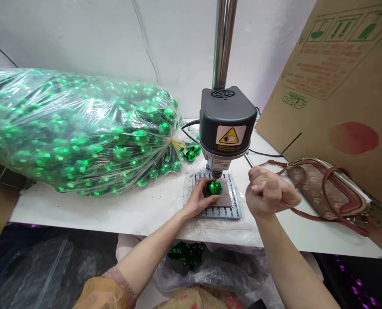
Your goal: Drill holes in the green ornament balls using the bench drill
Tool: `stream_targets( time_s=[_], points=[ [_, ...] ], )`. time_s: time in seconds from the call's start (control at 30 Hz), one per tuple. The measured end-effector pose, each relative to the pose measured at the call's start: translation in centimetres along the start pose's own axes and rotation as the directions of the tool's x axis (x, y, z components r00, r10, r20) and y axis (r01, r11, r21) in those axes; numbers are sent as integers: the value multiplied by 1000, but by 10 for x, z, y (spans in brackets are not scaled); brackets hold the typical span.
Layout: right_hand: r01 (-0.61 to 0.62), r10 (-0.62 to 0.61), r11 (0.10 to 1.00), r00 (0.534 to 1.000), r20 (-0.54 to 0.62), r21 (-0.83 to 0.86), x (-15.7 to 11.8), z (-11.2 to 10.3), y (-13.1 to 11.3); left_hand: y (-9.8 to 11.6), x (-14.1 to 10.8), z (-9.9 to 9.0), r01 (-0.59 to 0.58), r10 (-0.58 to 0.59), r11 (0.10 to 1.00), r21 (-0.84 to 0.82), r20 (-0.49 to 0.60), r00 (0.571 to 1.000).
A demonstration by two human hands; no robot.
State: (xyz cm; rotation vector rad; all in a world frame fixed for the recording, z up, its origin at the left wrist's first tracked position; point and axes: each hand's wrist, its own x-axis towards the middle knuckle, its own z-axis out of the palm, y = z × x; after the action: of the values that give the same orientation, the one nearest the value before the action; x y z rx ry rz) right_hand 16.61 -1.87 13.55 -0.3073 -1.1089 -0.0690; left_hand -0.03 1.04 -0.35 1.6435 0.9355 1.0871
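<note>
My left hand [197,199] curls its thumb and fingers around a shiny green faceted ball [215,187]. That ball rests on a brown board [224,201] laid over the slotted metal base [237,210] of a small bench drill press [227,116]. The drill's chuck [217,174] is directly above the ball; whether the bit touches it I cannot tell. To the right, my right hand [271,191] is closed in a fist at the end of the drill press lever [249,160], whose tip is hidden by the fingers.
A large clear plastic bag [81,133] full of green balls lies at left, with a few loose balls [191,155] by its tied neck. More green pieces [187,254] sit in plastic below the table edge. A handbag [329,189] and cardboard box [339,94] stand at right.
</note>
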Motion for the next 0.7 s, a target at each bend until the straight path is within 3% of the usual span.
stream_targets(
  time_s=[0.07,0.17,0.3,0.43,0.5,0.57,0.63,0.7],
  points=[
    [-55,55,998,997,-48,-10,9,7,-5,0,0,1,-1,1,1000,-9,-9,1000],
    [-308,294,950,937,-189,-47,38,25,-10,3,1,4,28,-29,999,-34,-37,999],
    [-541,524,831,840,-139,-131,78,40,-8,18,-4,6,72,-68,997,26,-124,990],
    [-590,581,795,807,-101,-140,89,42,-4,31,-48,-5,-16,71,973,229,-234,970],
    [-568,557,812,823,-108,-138,88,41,-4,29,-86,-14,-172,212,925,340,-84,974],
    [-535,524,834,844,-113,-135,86,41,-4,20,-128,-24,-364,306,825,432,200,931],
    [-512,500,849,859,-113,-133,84,42,-4,10,-166,-33,-475,270,695,539,417,868],
    [-501,489,855,865,-112,-138,83,42,-4,0,-191,-41,-545,236,566,618,512,826]
  ],
)
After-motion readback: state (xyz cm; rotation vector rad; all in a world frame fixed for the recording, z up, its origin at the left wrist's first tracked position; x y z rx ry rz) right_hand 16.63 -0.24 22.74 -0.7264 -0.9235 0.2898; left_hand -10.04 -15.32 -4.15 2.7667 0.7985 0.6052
